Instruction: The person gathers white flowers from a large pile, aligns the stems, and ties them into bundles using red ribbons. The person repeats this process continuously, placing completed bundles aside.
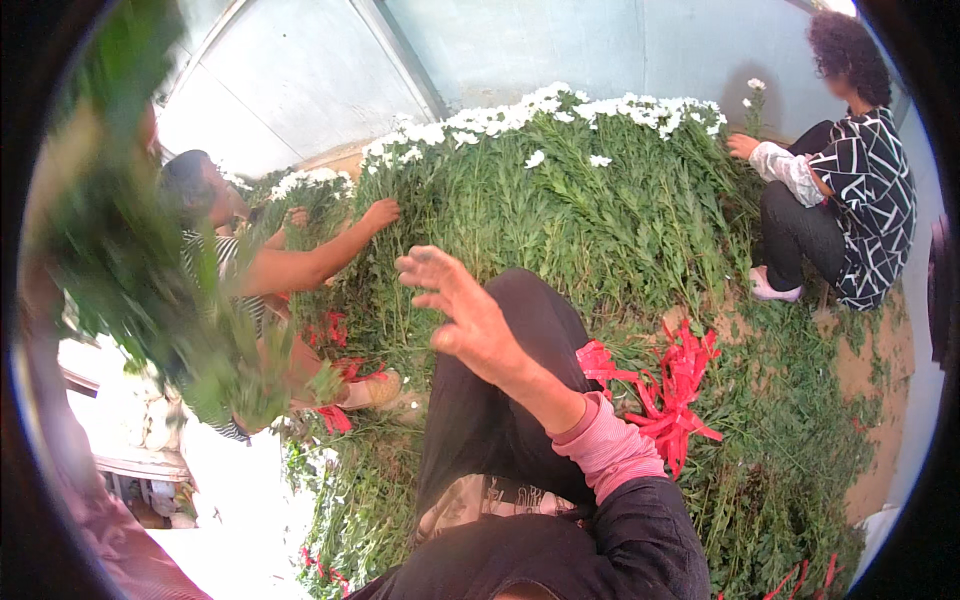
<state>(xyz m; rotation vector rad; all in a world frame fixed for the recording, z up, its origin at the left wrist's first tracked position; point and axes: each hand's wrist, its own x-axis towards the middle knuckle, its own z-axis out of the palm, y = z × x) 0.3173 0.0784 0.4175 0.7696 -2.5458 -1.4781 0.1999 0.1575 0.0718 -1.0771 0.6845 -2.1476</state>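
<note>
My right hand (pixel 457 315) is raised above my dark-trousered knee, fingers apart and holding nothing. At the far left, blurred leafy green stems (pixel 142 247) hang in the air close to the camera, beside a pink sleeve (pixel 127 532) at the picture's edge. My left hand cannot be made out; foliage and blur hide its grip. In front of me lies a wide heap of white chrysanthemums (pixel 540 187), blooms towards the wall and leafy stems towards me. A bundle of red plastic ties (pixel 679 405) lies on loose stems to the right of my knee.
A person in a striped top (pixel 217 247) reaches to the heap's left end. Another person in a patterned top (pixel 870 195) crouches at its right end. More red ties (pixel 328 330) lie near the left person's foot. Cut foliage (pixel 780 450) covers the ground at right; a pale wall (pixel 525 45) stands behind.
</note>
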